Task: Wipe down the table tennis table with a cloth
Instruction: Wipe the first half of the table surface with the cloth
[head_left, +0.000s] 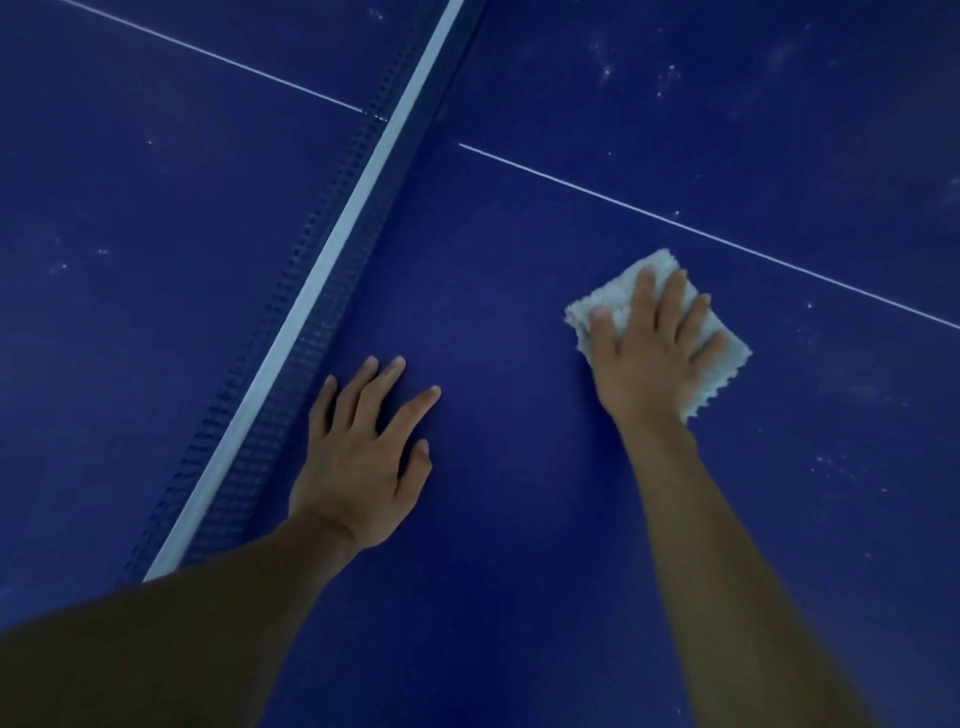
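Both hands flat: right hand (655, 347) pressing cloth (613, 301) beneath; left hand (363, 457) on table (519, 571).

Blue net (249, 452), white top tape (332, 260)

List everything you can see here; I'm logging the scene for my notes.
table: one, dark blue, fills the view
net: one, dark blue mesh with white top band, runs diagonally from lower left to top centre
centre line: one, thin, white, crosses the table on both sides of the net
specks: many, whitish, scattered, thickest at upper right
cloth: one, white, folded, right of centre, below the line
left hand: one, flat on the table beside the net
right hand: one, fingers spread, presses on the cloth
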